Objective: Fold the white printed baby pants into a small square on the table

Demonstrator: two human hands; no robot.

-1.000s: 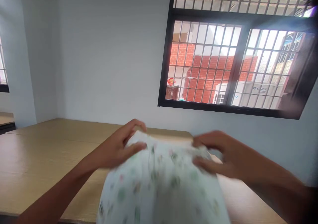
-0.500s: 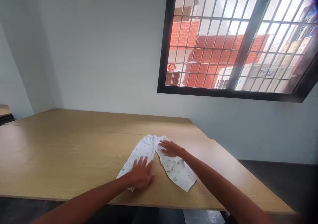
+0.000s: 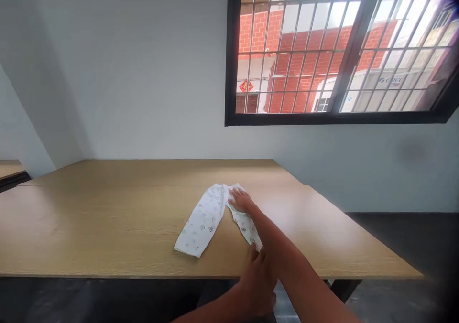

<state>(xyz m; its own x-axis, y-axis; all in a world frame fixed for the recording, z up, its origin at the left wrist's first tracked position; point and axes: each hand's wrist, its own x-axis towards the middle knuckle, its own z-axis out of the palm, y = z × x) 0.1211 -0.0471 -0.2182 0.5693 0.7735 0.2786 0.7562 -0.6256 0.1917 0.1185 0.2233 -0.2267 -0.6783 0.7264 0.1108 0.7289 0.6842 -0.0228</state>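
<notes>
A pair of small white pants (image 3: pixel 201 220) with a scattered print lies flat on the table, waistband away from me and legs spread apart. My right hand (image 3: pixel 241 201) rests flat near the waistband on the right side, fingers stretched out. Lower down, my left hand (image 3: pixel 256 280) is at the bottom of the right leg, near the table's front edge and beneath my right forearm. Its visible fingertips are apart and touch the cloth. My hand and forearm hide that leg's hem. The left leg lies uncovered, its hem in sight.
The wide wooden table (image 3: pixel 107 222) runs up to a plain wall (image 3: pixel 154 74). A barred window (image 3: pixel 337 55) is set in the wall at the upper right. At the far left, part of another table (image 3: pixel 10 168) shows. Dark floor (image 3: pixel 394 232) lies to the right.
My left hand has moved off the left leg, rightward and toward me, to the bottom of the right leg. My right hand stays near the waistband. The view has shifted slightly.
</notes>
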